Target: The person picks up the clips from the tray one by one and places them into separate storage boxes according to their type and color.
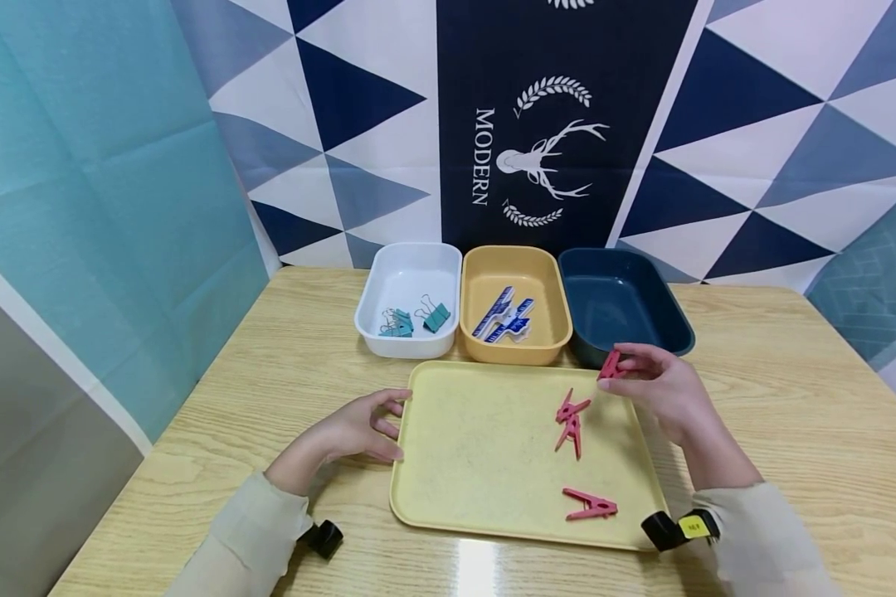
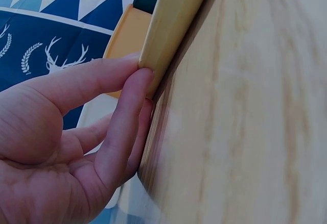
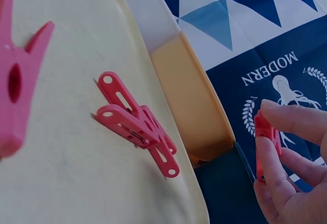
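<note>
My right hand [image 1: 660, 385] pinches a red clothespin [image 1: 611, 365] between thumb and fingers, above the tray's far right corner by the dark blue bin [image 1: 627, 298]. In the right wrist view that clothespin [image 3: 263, 132] stands out in front of the bin. My left hand [image 1: 362, 427] touches the left rim of the yellow tray [image 1: 478, 448] with its fingertips, the fingers bent only slightly. On the tray's right half, two red clothespins [image 1: 570, 423] lie against each other. Another red clothespin [image 1: 590, 505] lies nearer the front edge.
Behind the tray stand three bins side by side. The white bin [image 1: 371, 286] holds teal binder clips [image 1: 435, 317]. In the yellow-orange bin [image 1: 513, 264] lie blue-and-white clips [image 1: 509, 319]. The wooden table [image 1: 328, 365] runs back to a patterned cloth.
</note>
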{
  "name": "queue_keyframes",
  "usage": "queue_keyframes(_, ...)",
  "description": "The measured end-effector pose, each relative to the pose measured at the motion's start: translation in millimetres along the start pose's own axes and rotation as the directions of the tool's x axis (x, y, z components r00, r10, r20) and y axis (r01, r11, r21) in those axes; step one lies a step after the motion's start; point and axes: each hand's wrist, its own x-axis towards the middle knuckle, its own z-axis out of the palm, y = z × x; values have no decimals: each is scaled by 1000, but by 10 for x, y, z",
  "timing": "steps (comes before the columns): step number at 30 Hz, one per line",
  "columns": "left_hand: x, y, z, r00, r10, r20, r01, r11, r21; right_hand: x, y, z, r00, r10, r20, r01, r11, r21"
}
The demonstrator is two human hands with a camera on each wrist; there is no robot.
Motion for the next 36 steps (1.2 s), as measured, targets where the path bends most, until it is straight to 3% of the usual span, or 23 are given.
queue_keyframes(20,-2,-5,4,1000,1,-9,-1,1000,25,212,-105,16,994,44,-100,-49,998,-42)
queue_keyframes(29,-12,-7,-11,1000,24,12,-23,1000,-4,306,-107,10,990,34,-135,-33,999,6)
queue_keyframes(36,4,0,-18,1000,5,6,-5,1000,-2,374,-120,-27,986,46,-160,-51,998,-28)
